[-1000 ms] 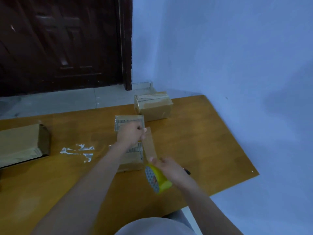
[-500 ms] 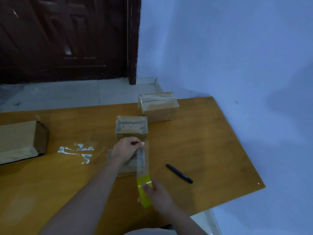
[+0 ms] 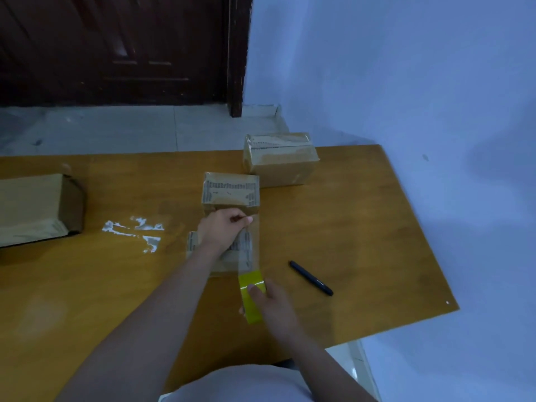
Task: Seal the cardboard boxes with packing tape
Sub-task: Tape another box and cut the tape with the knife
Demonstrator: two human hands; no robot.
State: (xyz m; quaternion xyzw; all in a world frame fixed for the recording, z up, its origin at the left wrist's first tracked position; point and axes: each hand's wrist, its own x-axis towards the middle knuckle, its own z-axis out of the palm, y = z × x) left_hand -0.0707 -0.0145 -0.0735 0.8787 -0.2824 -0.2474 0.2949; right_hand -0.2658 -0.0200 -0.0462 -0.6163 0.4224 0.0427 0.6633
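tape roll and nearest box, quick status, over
Left hand pinches the tape end at the nearest box's far edge. Right hand grips the yellow tape roll, strip stretched over the box top. Black pen lies clear to the right.

- A black marker pen [image 3: 311, 277] is lying on the orange wooden table [image 3: 377, 227], leaving bare room beyond it.
- Two small taped cardboard boxes [image 3: 230, 192] [image 3: 280, 158] are blocking the far middle.
- A long brown cardboard box [image 3: 37, 208] is occupying the left edge.

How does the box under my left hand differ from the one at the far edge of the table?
The near box lies low under the left hand, with a strip of tape stretched over it from the yellow roll. The far box stands taller, untouched, turned at an angle. Both are brown cardboard with glossy tape on top.
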